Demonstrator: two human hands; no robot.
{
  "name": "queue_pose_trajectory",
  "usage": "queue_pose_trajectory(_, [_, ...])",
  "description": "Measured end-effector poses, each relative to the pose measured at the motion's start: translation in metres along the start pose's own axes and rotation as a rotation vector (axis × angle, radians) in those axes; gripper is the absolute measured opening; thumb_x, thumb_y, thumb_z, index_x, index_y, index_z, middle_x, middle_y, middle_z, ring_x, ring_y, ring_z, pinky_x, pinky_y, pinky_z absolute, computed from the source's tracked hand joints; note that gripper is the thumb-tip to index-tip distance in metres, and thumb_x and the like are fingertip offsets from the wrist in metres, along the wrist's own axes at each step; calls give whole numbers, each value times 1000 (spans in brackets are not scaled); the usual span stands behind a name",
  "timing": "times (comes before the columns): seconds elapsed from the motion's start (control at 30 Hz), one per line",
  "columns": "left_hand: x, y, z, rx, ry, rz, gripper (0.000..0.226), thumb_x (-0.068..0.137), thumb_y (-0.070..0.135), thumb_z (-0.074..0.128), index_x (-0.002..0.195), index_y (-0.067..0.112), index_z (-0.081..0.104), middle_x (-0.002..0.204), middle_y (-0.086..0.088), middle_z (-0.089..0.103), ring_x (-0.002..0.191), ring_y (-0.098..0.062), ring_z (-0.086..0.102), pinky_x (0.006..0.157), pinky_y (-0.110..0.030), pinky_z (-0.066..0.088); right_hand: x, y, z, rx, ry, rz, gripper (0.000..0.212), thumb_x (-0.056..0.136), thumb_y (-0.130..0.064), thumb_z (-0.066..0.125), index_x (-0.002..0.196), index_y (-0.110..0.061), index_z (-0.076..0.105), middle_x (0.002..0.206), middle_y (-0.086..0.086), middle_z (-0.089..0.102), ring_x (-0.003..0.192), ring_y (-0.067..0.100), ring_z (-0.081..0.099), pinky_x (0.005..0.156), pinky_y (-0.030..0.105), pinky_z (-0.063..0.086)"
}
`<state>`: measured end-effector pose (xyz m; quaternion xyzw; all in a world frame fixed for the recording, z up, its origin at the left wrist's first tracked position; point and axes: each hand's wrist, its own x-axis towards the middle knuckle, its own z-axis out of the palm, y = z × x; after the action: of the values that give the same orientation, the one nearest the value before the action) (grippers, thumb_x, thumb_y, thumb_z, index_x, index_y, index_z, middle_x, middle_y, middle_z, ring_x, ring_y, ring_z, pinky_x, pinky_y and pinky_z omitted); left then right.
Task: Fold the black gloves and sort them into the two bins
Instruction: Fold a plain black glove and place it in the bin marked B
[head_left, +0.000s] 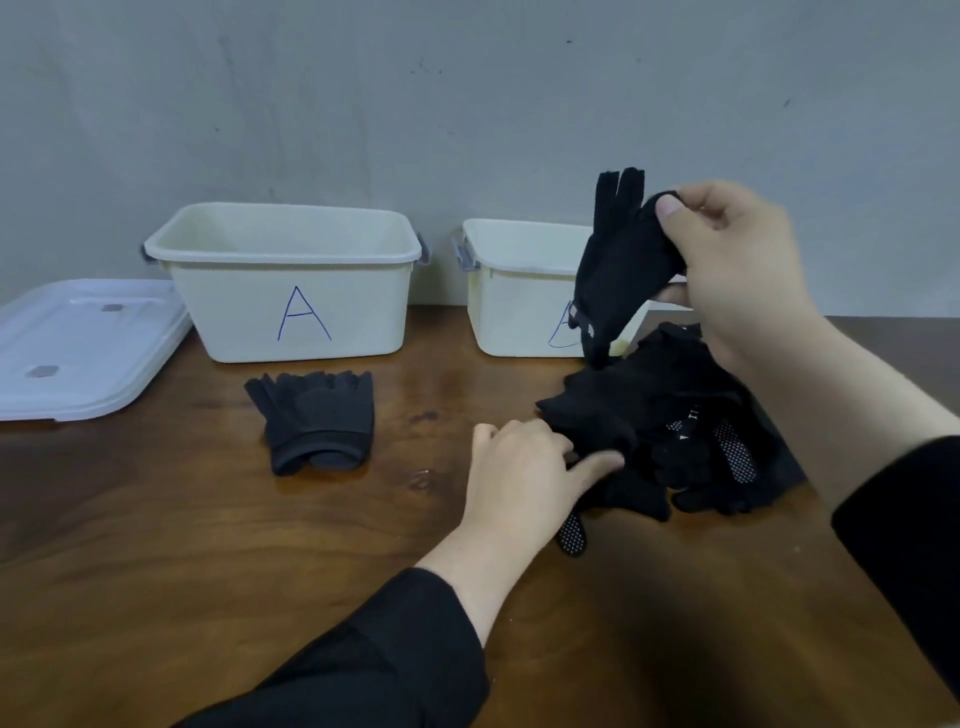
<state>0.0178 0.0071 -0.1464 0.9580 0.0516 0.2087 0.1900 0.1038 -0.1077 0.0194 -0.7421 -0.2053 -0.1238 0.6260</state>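
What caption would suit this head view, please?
Right hand lifts a black knit glove above the heap of black gloves; left hand grips it.

Right bin (511, 291) letter half hidden by held glove (618, 270); lid (78, 348) cut off left; left fingers (597, 462) partly buried in pile (670, 415).

A blue handwritten "A" is showing on the left cream bin (291, 291); the right bin's (511, 301) letter is sitting half hidden, unreadable.

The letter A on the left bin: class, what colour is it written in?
Blue, hand-drawn on the cream bin; letter A shows in the head view.
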Motion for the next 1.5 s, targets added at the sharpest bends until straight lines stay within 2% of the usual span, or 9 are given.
queue_pose_trajectory(0.13, [-3,-20,-28,-643,408,-257,52,97,58,40,71,19,62,72,4,61,75,-14,57,80,-34,46,-7,-2,-1,137,-135,75,14,104,-21,56,99,-14,68,82,0,69,72,13,68,60,27,57])
queue_pose_trajectory(0.2, [-2,-31,-43,-915,318,-362,33,98,52,45,100,28,67,98,11,69,94,-4,62,85,-23,49,-13,-2,5,231,-238,126,18,105,-20,54,95,-14,68,78,1,68,66,12,65,55,25,55])
queue_pose_trajectory(0.3, [-6,-49,-57,-1078,113,-350,41,97,53,49,135,38,55,131,16,62,117,-1,59,104,-32,48,-23,0,22,313,-386,204,23,106,-19,50,94,-13,68,77,2,68,63,12,64,52,24,53])
queue_pose_trajectory(0.43, [-23,-64,-78,-1225,13,-313,35,100,27,56,134,34,59,120,9,71,113,-6,65,106,-35,45,-34,3,52,294,-483,251,20,105,-19,51,96,-11,67,80,4,66,66,12,61,55,25,53])
queue_pose_trajectory(0.6, [-43,-101,-109,-1201,207,-425,40,93,25,67,131,33,61,109,7,74,111,-9,66,107,-40,45,-35,5,103,235,-449,287,16,102,-20,58,98,-12,70,83,4,69,70,14,64,66,32,59])
queue_pose_trajectory(0.77, [-48,-144,-139,-931,330,-467,35,93,29,67,128,31,61,88,1,73,87,-7,71,83,-33,58,-22,4,174,130,-472,282,14,100,-24,63,99,-15,73,85,3,70,73,14,63,55,27,53])
queue_pose_trajectory(0.93, [-58,-192,-134,-187,175,-419,43,90,50,63,129,30,63,98,12,54,86,-2,54,76,-19,40,-29,41,221,-464,-528,108,52,94,-38,69,138,-12,58,126,8,62,117,24,60,99,33,47])
queue_pose_trajectory(1.17, [-58,-198,-142,-122,13,-230,45,87,60,60,127,40,62,111,19,46,108,-3,45,103,-33,39,-101,73,202,-455,-460,55,39,99,-45,56,132,-26,60,123,-6,57,104,7,53,88,22,38])
queue_pose_trajectory(1.5, [-54,-206,-130,-48,-16,-391,37,102,44,42,136,38,56,124,9,60,118,-14,51,103,-42,41,-110,85,201,-627,-531,39,41,99,-50,53,136,-32,58,110,-11,58,110,15,54,103,43,45])
